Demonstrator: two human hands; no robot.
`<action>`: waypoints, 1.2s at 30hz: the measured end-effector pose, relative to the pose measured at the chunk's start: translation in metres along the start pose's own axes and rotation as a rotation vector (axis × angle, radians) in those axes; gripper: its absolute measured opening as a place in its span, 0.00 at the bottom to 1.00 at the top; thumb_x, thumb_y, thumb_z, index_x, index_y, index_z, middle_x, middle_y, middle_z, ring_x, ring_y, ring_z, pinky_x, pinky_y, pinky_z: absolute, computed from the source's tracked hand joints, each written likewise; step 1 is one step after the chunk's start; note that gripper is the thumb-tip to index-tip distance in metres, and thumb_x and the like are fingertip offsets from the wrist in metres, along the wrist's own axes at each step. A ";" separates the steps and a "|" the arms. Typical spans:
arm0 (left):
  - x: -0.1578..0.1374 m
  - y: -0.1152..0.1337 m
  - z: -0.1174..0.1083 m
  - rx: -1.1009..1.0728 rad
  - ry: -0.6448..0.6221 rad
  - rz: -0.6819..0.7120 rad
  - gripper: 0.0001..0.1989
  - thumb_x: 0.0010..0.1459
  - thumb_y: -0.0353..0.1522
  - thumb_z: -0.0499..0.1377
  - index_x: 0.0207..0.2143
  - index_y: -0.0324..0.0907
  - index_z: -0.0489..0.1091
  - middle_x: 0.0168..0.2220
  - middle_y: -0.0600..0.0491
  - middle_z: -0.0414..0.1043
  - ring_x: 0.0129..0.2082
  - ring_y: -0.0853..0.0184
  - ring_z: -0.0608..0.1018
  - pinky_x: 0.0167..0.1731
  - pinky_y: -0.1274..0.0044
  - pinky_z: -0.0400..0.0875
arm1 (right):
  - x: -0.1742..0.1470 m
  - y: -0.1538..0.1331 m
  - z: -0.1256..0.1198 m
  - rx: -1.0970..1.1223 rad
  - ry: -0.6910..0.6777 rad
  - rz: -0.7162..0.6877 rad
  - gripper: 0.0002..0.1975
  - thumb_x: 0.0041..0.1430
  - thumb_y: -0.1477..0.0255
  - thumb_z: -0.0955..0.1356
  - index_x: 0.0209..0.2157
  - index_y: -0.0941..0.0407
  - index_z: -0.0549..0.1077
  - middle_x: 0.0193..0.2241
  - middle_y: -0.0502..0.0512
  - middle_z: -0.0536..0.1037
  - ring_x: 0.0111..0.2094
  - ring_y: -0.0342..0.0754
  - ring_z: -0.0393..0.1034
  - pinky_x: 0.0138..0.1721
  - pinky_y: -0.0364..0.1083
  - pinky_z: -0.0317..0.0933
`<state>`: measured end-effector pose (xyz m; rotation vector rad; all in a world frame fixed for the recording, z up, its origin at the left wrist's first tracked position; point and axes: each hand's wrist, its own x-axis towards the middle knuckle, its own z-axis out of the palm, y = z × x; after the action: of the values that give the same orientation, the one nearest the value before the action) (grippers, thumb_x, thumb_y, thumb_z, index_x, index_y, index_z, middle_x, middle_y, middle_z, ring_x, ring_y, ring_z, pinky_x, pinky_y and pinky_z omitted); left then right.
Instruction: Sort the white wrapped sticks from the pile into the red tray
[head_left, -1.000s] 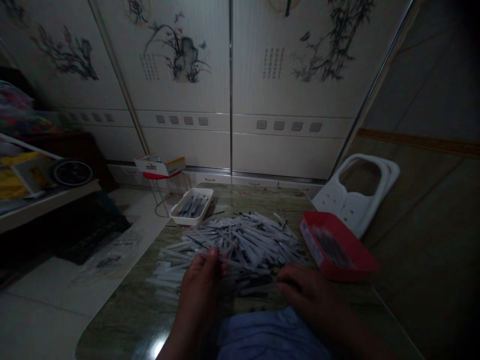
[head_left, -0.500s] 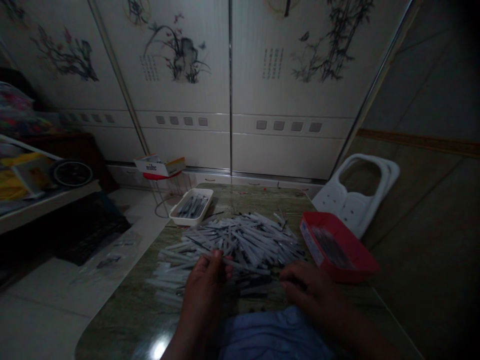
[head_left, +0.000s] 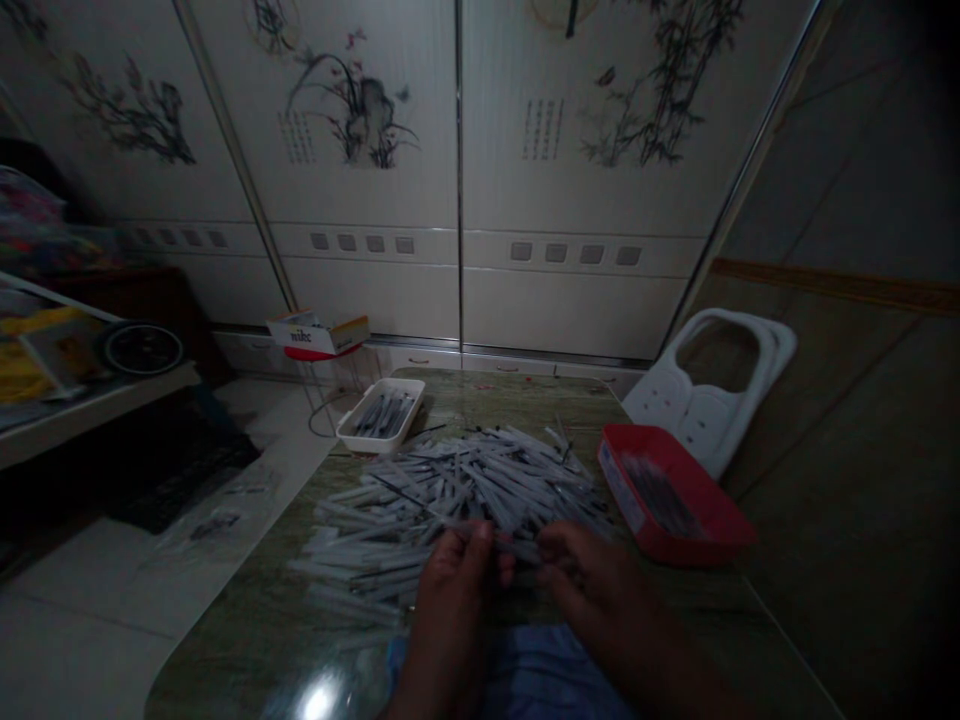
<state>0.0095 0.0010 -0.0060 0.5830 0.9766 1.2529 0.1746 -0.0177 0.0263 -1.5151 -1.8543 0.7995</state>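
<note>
Tube (head_left: 527,550) pinched in left hand (head_left: 459,580), at near side of pile (head_left: 510,475); right hand (head_left: 592,575) by its right end, grip unclear. Pile stops short of table's (head_left: 240,630) left edge; red tray (head_left: 694,490) at right edge.

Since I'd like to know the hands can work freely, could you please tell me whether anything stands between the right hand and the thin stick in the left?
Nothing visible does: the stick points from the left hand toward the right hand's fingertips. The pile lies beyond. Contact is too dim to tell.
</note>
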 end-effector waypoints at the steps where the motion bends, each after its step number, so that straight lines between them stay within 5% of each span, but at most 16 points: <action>1: -0.002 -0.002 0.003 -0.027 -0.009 -0.019 0.17 0.54 0.44 0.68 0.36 0.41 0.72 0.28 0.53 0.75 0.25 0.70 0.75 0.29 0.78 0.70 | -0.001 -0.001 0.003 0.018 0.003 0.010 0.11 0.61 0.73 0.64 0.44 0.52 0.73 0.42 0.55 0.79 0.43 0.51 0.75 0.42 0.47 0.66; 7: -0.007 -0.005 0.007 -0.117 0.015 -0.083 0.16 0.54 0.42 0.68 0.36 0.41 0.71 0.32 0.49 0.78 0.31 0.66 0.80 0.34 0.76 0.74 | -0.002 0.003 0.002 0.077 0.031 0.069 0.17 0.62 0.71 0.64 0.53 0.52 0.70 0.51 0.58 0.78 0.49 0.52 0.75 0.48 0.49 0.68; 13: -0.007 -0.001 0.005 -0.160 0.097 -0.043 0.14 0.54 0.40 0.68 0.36 0.41 0.72 0.34 0.49 0.78 0.33 0.66 0.80 0.34 0.77 0.74 | -0.002 -0.001 -0.006 0.011 0.048 0.028 0.13 0.66 0.69 0.62 0.44 0.54 0.76 0.39 0.55 0.81 0.40 0.51 0.76 0.41 0.48 0.67; 20: -0.004 0.004 0.002 -0.185 0.088 -0.039 0.13 0.55 0.38 0.68 0.37 0.41 0.72 0.34 0.49 0.79 0.34 0.66 0.81 0.36 0.76 0.76 | -0.003 0.001 -0.007 0.003 0.043 -0.023 0.17 0.67 0.69 0.62 0.52 0.53 0.76 0.48 0.57 0.80 0.49 0.52 0.75 0.49 0.49 0.66; 26: 0.010 0.023 -0.015 -0.200 0.196 0.052 0.05 0.61 0.32 0.63 0.36 0.39 0.71 0.33 0.47 0.79 0.34 0.65 0.83 0.36 0.75 0.78 | 0.004 0.033 -0.026 -0.130 0.045 0.079 0.12 0.64 0.69 0.61 0.39 0.55 0.75 0.33 0.54 0.79 0.36 0.51 0.75 0.36 0.47 0.63; 36: 0.019 0.037 -0.028 -0.199 0.255 0.141 0.02 0.63 0.27 0.58 0.36 0.39 0.71 0.33 0.49 0.79 0.32 0.67 0.83 0.35 0.77 0.79 | 0.012 0.054 -0.012 -0.345 0.069 0.119 0.09 0.60 0.75 0.63 0.33 0.52 0.74 0.31 0.51 0.78 0.35 0.49 0.73 0.35 0.44 0.58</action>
<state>-0.0336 0.0245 0.0047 0.3465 1.0184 1.5573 0.2148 0.0034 -0.0068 -1.8550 -1.9367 0.4877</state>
